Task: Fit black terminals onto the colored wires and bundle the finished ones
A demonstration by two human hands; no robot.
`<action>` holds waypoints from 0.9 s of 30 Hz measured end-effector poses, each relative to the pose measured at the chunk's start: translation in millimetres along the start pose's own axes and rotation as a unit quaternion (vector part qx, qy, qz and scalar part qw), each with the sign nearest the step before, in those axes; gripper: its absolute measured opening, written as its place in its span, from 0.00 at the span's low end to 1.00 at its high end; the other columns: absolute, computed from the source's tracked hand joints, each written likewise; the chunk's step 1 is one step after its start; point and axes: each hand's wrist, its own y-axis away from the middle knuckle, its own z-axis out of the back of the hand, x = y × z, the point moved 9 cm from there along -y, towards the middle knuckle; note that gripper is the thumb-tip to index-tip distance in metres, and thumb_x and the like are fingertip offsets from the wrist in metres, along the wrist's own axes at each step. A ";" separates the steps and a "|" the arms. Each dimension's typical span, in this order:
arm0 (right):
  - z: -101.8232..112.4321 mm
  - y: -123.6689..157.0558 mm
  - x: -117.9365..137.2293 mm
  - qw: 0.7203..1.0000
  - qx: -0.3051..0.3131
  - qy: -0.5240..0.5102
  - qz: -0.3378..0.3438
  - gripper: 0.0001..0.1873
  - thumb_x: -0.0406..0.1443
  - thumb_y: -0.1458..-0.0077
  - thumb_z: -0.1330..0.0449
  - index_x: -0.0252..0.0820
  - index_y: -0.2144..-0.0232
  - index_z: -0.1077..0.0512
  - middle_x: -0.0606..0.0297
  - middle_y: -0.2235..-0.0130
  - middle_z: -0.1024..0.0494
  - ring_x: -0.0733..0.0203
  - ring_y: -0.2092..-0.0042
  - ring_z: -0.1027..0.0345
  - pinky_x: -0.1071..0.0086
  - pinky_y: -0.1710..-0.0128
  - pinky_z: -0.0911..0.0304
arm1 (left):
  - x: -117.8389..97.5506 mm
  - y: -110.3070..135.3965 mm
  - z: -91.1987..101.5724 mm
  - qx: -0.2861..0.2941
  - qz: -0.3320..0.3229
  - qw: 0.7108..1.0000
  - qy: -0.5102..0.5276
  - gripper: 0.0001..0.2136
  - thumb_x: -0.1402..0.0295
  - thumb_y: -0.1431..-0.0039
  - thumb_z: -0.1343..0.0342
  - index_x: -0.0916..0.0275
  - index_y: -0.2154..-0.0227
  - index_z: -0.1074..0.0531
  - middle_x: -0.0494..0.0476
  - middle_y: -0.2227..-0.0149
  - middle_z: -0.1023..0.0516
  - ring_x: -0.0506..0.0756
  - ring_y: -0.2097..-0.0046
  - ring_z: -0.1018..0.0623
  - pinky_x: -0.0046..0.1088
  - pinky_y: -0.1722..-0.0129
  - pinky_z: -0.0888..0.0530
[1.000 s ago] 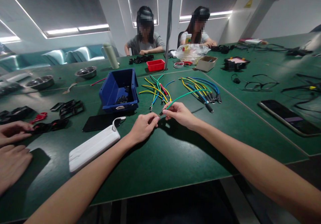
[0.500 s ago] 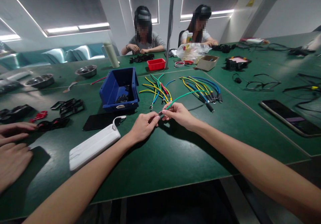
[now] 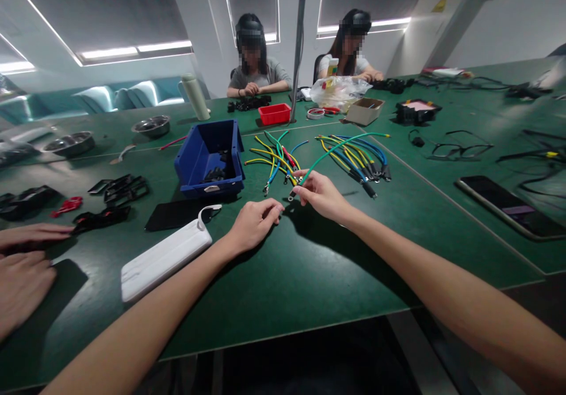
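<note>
My right hand [image 3: 321, 194] pinches one end of a green wire [image 3: 340, 145], which rises up and away to the right over the table. My left hand [image 3: 254, 223] rests on the green table [image 3: 309, 265] just left of it, fingers curled together, and I cannot make out anything in them. Two loose bunches of coloured wires lie beyond my hands: one bunch [image 3: 274, 159] right of the blue bin [image 3: 210, 158], the other bunch [image 3: 356, 156] further right, with black ends.
A white power bank [image 3: 163, 259] and a black phone [image 3: 170, 213] lie to the left. Another person's hands [image 3: 22, 265] rest at the left edge near black and red clips [image 3: 95, 206]. A phone [image 3: 508, 206] and glasses [image 3: 460, 147] lie right. Two people sit opposite.
My right hand has lifted the green wire away from my left hand, and the wire's far end has swung up to the right. My left hand no longer touches the wire.
</note>
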 end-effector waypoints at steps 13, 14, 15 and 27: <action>40.1 -7.9 9.5 0.965 -0.025 0.261 0.028 0.19 0.36 0.45 0.42 0.35 0.51 0.33 0.63 0.72 0.25 0.60 0.72 0.32 0.68 0.71 0.41 | 0.6 0.7 0.1 0.004 0.005 1.000 0.002 0.15 0.59 0.36 0.54 0.63 0.64 0.26 0.53 0.73 0.23 0.48 0.76 0.29 0.22 0.75 0.35; 41.5 -8.6 10.4 0.955 -0.020 0.293 0.033 0.18 0.35 0.45 0.42 0.35 0.52 0.32 0.62 0.71 0.24 0.59 0.71 0.32 0.68 0.70 0.42 | 0.7 0.8 0.3 0.003 0.005 1.000 0.002 0.15 0.59 0.36 0.54 0.63 0.64 0.26 0.53 0.73 0.23 0.48 0.75 0.29 0.22 0.75 0.35; 42.7 -9.3 10.7 0.947 -0.014 0.319 0.036 0.17 0.35 0.45 0.42 0.35 0.53 0.31 0.61 0.70 0.23 0.59 0.71 0.31 0.68 0.69 0.42 | 0.6 0.9 0.3 0.004 0.004 1.000 0.002 0.16 0.59 0.36 0.54 0.63 0.64 0.26 0.53 0.73 0.24 0.49 0.75 0.29 0.22 0.75 0.35; 64.3 -11.9 7.3 0.882 -0.052 0.468 -0.004 0.12 0.35 0.45 0.44 0.37 0.59 0.27 0.60 0.69 0.22 0.58 0.67 0.29 0.70 0.68 0.44 | -0.2 0.8 0.2 0.005 0.000 1.000 -0.002 0.15 0.59 0.36 0.54 0.63 0.65 0.25 0.53 0.73 0.24 0.49 0.75 0.28 0.22 0.74 0.35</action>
